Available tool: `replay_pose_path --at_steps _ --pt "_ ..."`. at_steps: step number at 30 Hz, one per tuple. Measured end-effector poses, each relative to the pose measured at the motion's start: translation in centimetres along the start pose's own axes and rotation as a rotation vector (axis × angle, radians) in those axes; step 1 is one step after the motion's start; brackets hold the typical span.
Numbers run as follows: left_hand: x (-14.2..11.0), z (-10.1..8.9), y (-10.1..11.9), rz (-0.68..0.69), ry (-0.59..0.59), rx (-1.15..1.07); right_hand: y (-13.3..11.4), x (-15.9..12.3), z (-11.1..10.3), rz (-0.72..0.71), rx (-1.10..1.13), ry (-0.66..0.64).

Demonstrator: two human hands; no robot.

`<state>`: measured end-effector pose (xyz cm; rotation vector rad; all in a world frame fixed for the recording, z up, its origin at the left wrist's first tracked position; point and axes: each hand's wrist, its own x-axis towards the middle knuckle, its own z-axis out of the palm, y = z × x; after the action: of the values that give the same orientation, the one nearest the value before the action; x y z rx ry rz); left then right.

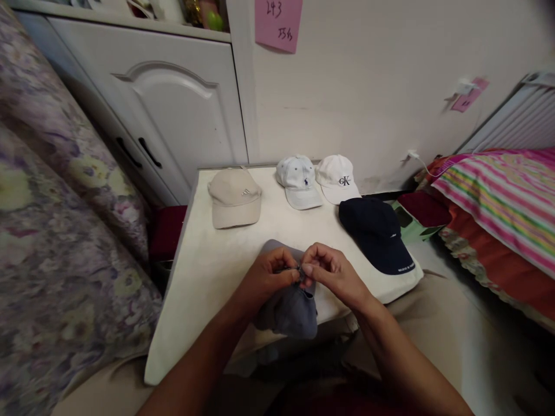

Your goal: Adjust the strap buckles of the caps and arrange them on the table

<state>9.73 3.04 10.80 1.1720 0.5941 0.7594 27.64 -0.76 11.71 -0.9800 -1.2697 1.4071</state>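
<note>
A grey-blue baseball cap [292, 312] lies at the near edge of the table, partly under my hands. My left hand [275, 268] pinches a strap at the cap's opening between thumb and fingers. From the other side, my right hand [325, 268] pinches the same small strap area, its fingertips touching those of my left. The strap's fastening is mostly hidden by my fingers. Beyond my hands sit a beige cap [236, 196], a pale blue cap [298, 179] and a white cap [337, 178]. To the right rests a navy cap [373, 228].
The caps are on a cream-covered table [195, 277] against the wall. A floral curtain [65, 231] hangs at left beside a white cabinet [173, 104]. On the right stands a bed with a striped cover [511, 190], near a green box [411, 222] and a radiator [515, 112].
</note>
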Motion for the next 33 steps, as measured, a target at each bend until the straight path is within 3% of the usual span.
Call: replay_pose_path --at_steps 9,19,33 --pt "-0.01 -0.11 0.26 -0.017 0.081 0.068 0.44 -0.05 -0.19 0.008 0.068 -0.035" --pt "0.03 -0.33 0.06 -0.049 0.049 0.013 -0.05 -0.18 -0.53 -0.011 -0.020 -0.107" --pt "0.25 0.15 0.65 -0.002 -0.001 -0.011 0.28 0.45 -0.05 0.011 0.030 -0.010"
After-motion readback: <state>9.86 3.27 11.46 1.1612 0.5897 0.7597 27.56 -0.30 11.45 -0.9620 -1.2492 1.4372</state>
